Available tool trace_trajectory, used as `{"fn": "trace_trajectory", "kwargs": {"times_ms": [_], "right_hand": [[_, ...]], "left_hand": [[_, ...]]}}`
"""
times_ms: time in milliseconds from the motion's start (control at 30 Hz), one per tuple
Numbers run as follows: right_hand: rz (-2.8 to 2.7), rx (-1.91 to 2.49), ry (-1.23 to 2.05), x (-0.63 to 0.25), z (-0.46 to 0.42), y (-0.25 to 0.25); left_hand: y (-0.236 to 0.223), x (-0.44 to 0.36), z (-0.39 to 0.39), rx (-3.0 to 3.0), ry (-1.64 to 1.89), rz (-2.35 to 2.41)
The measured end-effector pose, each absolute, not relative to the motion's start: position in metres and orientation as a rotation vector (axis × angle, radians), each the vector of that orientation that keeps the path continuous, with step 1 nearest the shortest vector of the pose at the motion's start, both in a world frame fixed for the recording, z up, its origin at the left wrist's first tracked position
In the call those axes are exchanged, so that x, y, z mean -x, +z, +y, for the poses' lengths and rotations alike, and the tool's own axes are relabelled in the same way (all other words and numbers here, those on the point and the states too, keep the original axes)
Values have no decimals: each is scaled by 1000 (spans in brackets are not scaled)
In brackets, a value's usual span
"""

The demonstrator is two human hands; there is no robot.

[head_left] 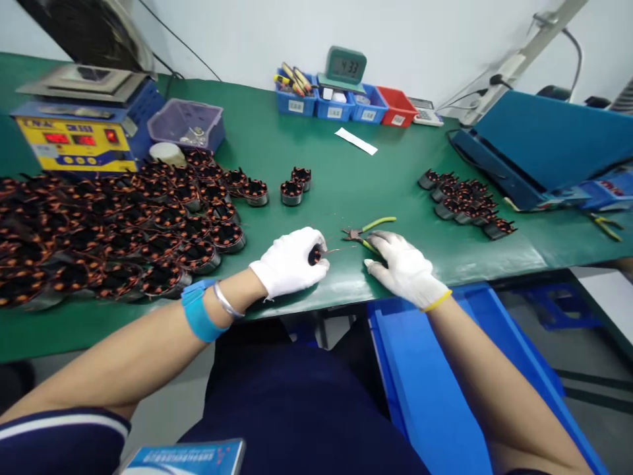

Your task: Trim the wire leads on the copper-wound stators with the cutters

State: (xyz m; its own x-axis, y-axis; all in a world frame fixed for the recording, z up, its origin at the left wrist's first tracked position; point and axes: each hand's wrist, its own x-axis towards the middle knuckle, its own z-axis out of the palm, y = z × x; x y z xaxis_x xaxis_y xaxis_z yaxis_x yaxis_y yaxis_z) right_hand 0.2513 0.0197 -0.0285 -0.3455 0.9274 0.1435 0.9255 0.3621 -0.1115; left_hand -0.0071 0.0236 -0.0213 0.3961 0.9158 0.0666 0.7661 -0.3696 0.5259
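My left hand (294,262), in a white glove, is closed around a small motor stator (315,254) with a black core and copper windings; much of it is hidden by the fingers. Thin copper wire ends (337,250) stick out from it to the right. Over the lower handle of a pair of cutting pliers (354,235) lies my right hand (403,264), also gloved, its thumb apart from the fingers. The pliers rest on the green table with yellow-green handles spread, the jaws pointing left towards the stator.
Many wound stators (163,218) crowd the left side. Two more stators (291,192) stand mid-table, and a smaller group (467,201) sits at right. Behind are parts bins (335,109), a clock (346,64), a purple bin (188,122) and a yellow-fronted device (74,145). A blue tray (435,382) is below the edge.
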Motion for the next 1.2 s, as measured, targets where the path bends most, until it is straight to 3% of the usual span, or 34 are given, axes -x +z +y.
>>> {"fn": "trace_trajectory", "kwargs": {"times_ms": [167, 400, 600, 700, 800, 1000, 1200], "right_hand": [[-2443, 1708, -51, -245, 25, -34], [-2599, 1971, 180, -267, 49, -10], [-2811, 2096, -51, -235, 22, 15], [-2670, 2199, -280, -227, 13, 3], [-2460, 2123, -259, -235, 17, -20], [-1887, 1679, 308, -246, 15, -36], [-1250, 1359, 1840, -207, -30, -3]], "left_hand": [[-22, 11, 24, -2370, 425, 1472], [-28, 14, 30, -2334, 511, 1387], [-32, 12, 31, -2274, 582, 1386], [-31, 11, 31, -2290, 579, 1391], [-31, 10, 31, -2299, 571, 1399], [-33, 10, 32, -2301, 582, 1397], [-33, 10, 32, -2320, 586, 1381]]}}
